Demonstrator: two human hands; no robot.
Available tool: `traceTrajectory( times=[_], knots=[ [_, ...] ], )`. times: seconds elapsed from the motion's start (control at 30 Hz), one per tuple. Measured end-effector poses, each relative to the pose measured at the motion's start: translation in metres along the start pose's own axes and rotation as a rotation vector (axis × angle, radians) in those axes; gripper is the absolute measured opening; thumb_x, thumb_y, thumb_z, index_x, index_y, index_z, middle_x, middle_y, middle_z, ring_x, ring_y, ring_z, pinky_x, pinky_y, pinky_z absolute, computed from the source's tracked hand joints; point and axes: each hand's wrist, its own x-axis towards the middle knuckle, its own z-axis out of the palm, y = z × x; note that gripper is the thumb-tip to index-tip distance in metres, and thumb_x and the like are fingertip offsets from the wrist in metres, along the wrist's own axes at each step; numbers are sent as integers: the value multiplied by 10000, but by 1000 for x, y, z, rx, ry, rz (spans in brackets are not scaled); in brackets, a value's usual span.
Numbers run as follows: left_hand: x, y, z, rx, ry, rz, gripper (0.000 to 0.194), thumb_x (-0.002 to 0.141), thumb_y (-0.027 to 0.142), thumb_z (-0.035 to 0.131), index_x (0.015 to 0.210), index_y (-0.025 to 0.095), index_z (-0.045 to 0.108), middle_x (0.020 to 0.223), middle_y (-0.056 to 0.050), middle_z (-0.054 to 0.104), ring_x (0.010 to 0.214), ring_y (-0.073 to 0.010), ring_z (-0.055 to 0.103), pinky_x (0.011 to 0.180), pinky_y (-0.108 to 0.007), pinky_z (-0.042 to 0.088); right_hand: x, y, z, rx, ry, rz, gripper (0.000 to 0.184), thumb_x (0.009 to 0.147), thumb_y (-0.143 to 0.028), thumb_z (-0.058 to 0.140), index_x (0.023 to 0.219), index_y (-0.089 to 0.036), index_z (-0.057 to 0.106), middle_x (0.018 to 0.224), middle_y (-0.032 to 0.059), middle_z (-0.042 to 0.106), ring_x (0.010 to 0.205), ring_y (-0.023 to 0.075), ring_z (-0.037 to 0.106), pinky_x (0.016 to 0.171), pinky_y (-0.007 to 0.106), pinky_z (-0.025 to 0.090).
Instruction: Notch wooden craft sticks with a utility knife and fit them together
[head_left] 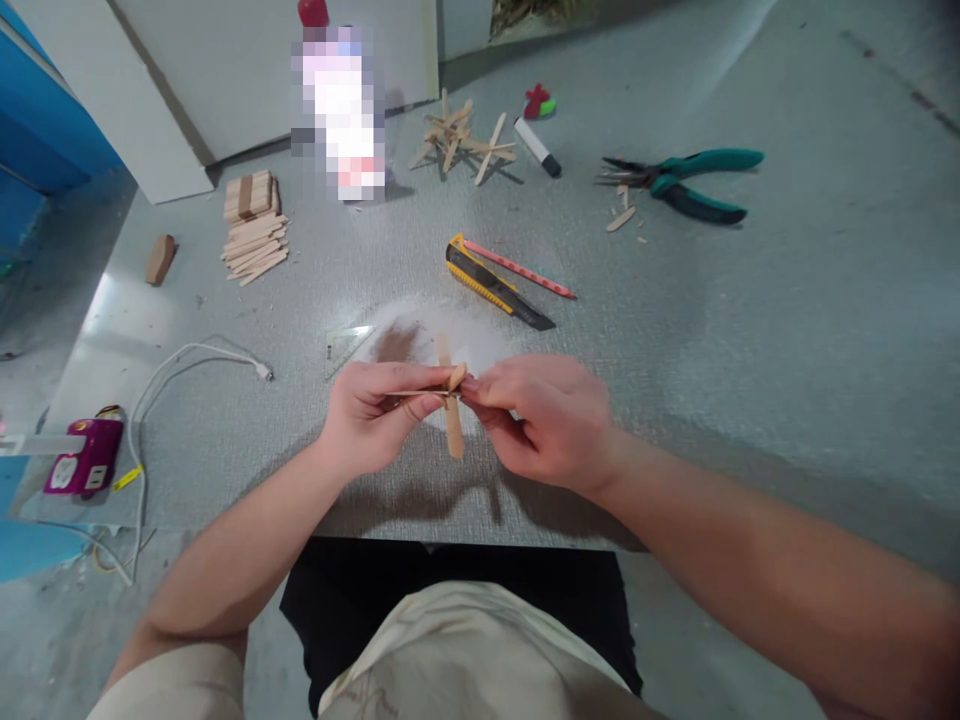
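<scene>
Above the near part of the table, both my hands meet at a small cross-shaped piece made of wooden craft sticks (454, 430). My left hand (375, 410) is closed, pinching one stick that lies sideways between thumb and fingers. From the right, my right hand (551, 415) is closed too, its thumb and fingertips pressed together at the joint where the sticks cross. One stick points down toward me, and a short rounded end sticks up at the crossing. Fingers partly hide the joint. Beyond the hands lie a yellow-black utility knife (495, 285) and a red pencil (521, 270).
Craft sticks (255, 240) are stacked at the left, with a loose pile (461, 140) at the back. A marker (538, 147), green-handled pliers (690, 183), a clear set square (346, 346), a white cable (202, 348) and a purple box (84, 455) also lie around.
</scene>
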Motion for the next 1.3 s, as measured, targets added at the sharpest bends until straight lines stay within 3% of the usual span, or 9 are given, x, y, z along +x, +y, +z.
traceTrajectory(
  times=[0.13,0.3,0.53,0.97,1.13,1.3],
  knots=[
    [1,0,2,-20,21,-36,186,923,277,751,1100,265,806,1021,-58,819,925,-193,803,837,-283,678,1,-3,1,4,4,57,216,881,-68,580,909,-276,529,640,-59,657,531,140,609,531,289,446],
    [2,-3,4,-65,32,-21,229,920,225,753,1129,308,795,1062,-34,813,968,-181,797,876,-246,660,2,-6,2,-9,7,162,128,940,-132,589,926,-254,551,658,-45,676,546,131,627,518,267,439],
    [0,-2,4,-71,-36,3,232,942,217,723,1156,285,784,1134,-43,797,1055,-210,776,926,-283,658,-1,-1,-1,-43,39,-22,193,900,-73,566,964,-255,549,686,-40,672,592,147,645,580,282,508],
    [-3,3,6,54,51,74,285,893,118,742,1135,261,788,1083,-37,806,989,-173,791,856,-208,654,4,-3,-2,41,-22,108,206,883,-61,548,888,-264,513,623,-65,642,514,121,603,522,253,461],
    [-4,1,8,20,97,34,271,887,144,758,1118,280,795,1062,-24,812,956,-150,796,849,-188,644,4,-4,-1,73,-5,208,168,902,-104,598,874,-254,528,658,-56,675,533,113,621,520,238,447],
    [-6,-3,11,-48,132,-106,186,900,279,775,1082,260,808,1038,-47,818,953,-166,795,863,-235,649,6,-3,-1,65,-21,186,172,889,-96,584,850,-261,556,621,-55,657,526,127,598,525,268,423]
  ],
)
